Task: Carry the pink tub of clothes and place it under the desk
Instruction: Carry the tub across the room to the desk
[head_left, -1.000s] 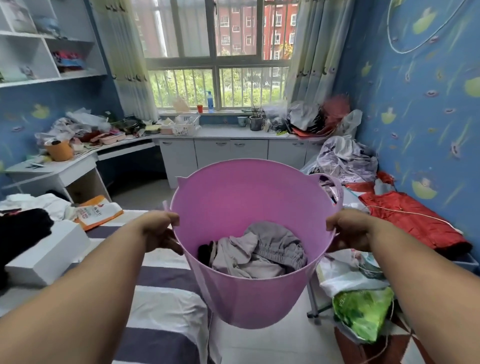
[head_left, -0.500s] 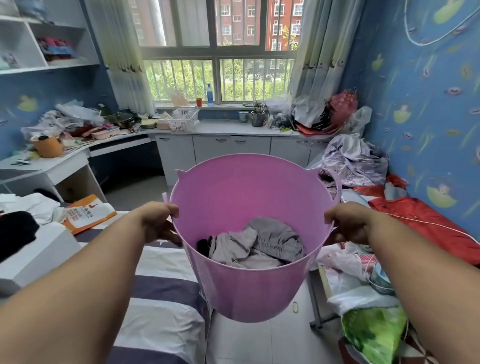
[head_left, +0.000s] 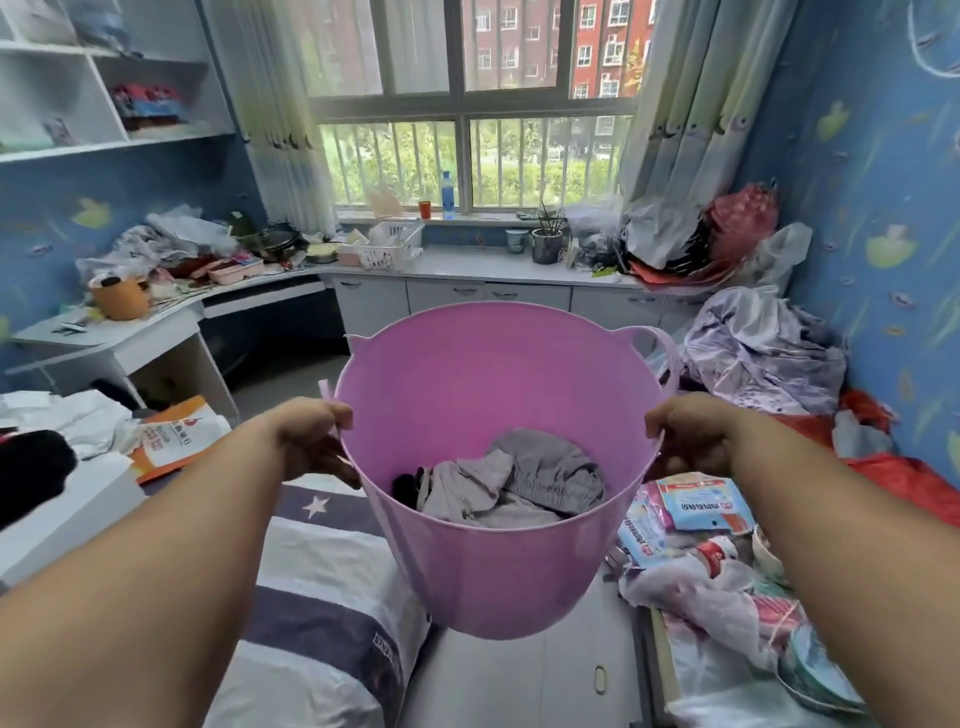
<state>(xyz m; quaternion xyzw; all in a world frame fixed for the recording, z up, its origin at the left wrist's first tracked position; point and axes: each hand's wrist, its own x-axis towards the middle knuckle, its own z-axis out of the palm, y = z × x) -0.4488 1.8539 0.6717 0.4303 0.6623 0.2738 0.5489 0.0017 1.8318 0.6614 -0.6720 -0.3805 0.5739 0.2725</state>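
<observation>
fingers (head_left: 332, 462) half hidden behind tub (head_left: 498, 571)

Pink tub (head_left: 498, 551) is up in the air, left hand (head_left: 311, 441) and right hand (head_left: 685, 441) each clamped on the rim at opposite sides. Grey clothes (head_left: 519, 483) are bunched in the bottom. Striped bed (head_left: 322, 571) sits below on the left, and the cluttered white counter (head_left: 467, 267) runs under the window ahead.
</observation>
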